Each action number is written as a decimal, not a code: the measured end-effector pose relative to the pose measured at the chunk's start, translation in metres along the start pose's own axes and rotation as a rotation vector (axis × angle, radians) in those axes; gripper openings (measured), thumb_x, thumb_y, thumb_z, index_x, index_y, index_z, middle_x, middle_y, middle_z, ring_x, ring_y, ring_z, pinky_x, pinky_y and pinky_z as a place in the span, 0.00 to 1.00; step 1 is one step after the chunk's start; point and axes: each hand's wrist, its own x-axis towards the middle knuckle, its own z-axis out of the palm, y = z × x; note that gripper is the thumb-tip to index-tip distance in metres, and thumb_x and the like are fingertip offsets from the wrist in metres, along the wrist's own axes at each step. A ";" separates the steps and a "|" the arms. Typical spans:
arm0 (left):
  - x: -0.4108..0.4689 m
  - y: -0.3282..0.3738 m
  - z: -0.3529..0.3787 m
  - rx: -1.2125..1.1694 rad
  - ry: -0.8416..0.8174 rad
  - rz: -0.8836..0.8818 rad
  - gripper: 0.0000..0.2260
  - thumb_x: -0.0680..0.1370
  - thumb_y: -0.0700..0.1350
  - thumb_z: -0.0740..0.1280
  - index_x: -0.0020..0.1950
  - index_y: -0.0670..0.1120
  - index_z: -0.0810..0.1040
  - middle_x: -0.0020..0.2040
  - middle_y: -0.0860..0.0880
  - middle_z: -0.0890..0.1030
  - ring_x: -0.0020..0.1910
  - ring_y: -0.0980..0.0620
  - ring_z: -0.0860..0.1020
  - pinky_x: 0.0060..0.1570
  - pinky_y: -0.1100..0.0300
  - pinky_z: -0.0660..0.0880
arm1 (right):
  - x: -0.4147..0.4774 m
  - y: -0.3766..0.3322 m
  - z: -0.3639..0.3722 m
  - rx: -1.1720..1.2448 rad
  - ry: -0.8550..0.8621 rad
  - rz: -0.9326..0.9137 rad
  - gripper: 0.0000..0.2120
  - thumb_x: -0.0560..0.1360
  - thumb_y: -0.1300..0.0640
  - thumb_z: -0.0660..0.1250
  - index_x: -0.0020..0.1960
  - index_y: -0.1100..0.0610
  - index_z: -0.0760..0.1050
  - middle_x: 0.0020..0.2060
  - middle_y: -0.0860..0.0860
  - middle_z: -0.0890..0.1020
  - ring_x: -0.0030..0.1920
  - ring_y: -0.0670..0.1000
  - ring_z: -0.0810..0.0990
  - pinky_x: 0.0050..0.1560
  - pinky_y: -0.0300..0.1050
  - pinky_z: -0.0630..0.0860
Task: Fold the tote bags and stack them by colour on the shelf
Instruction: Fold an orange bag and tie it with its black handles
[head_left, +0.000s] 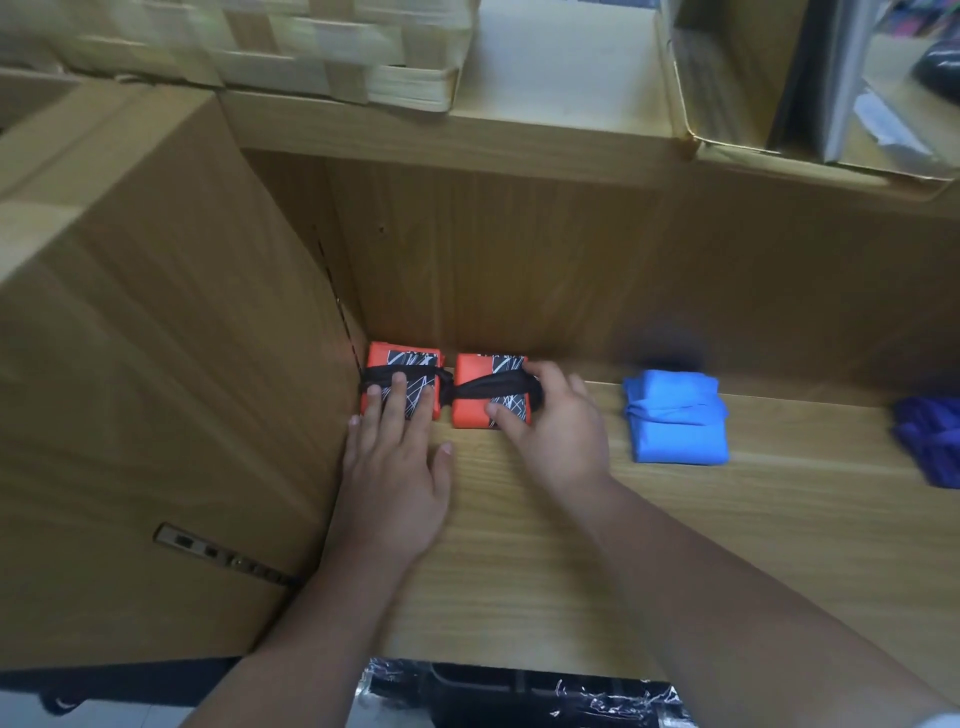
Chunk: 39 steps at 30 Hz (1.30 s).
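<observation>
bags on the shelf (571, 545) number four: two orange, one blue, one purple, all folded. two orange bags sit side by side against the back wall, near the shelf's left corner. the left orange bag (378, 357) lies just beside the side panel (156, 364), and the right orange bag (470, 400) is at its 3 o'clock, close to it or touching. each has a black-and-white scribble patch and one black strap wrapped across it.

the left hand (395, 467) comes in from 6 o'clock. its fingers (397, 395) lie straight and slightly spread, tips resting flat on top of the left orange bag, thumb on the bare shelf. the right hand (561, 431) grips the right orange bag: the thumb presses its near edge, and the curled fingers wrap its far right corner over the strap.

one blue bag (675, 426) lies at 3 o'clock of the right hand, apart from it. one purple bag (930, 441) lies further toward 3 o'clock, cut off by the frame edge.

on the board above, one woven basket (291, 47) stands at 11 o'clock and one open cardboard box (727, 78) at 1 o'clock.
</observation>
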 end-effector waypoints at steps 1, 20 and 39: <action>0.000 0.000 0.000 -0.002 0.002 -0.001 0.31 0.79 0.59 0.49 0.81 0.52 0.59 0.83 0.49 0.50 0.82 0.46 0.48 0.78 0.45 0.49 | 0.000 0.000 -0.001 -0.010 -0.002 -0.004 0.28 0.70 0.38 0.75 0.66 0.45 0.73 0.54 0.51 0.78 0.59 0.56 0.77 0.59 0.51 0.76; -0.056 0.166 0.002 -0.139 0.000 0.337 0.23 0.75 0.58 0.62 0.64 0.47 0.79 0.66 0.44 0.76 0.64 0.38 0.73 0.64 0.43 0.71 | -0.124 0.133 -0.168 -0.089 0.074 -0.136 0.15 0.75 0.42 0.65 0.50 0.53 0.82 0.45 0.48 0.82 0.47 0.53 0.81 0.49 0.50 0.79; -0.341 0.683 0.231 0.059 -0.556 1.181 0.25 0.69 0.62 0.61 0.56 0.48 0.81 0.55 0.47 0.79 0.52 0.42 0.79 0.51 0.50 0.79 | -0.524 0.601 -0.524 -0.563 0.153 0.920 0.31 0.71 0.33 0.67 0.68 0.48 0.74 0.63 0.51 0.78 0.62 0.57 0.77 0.62 0.52 0.74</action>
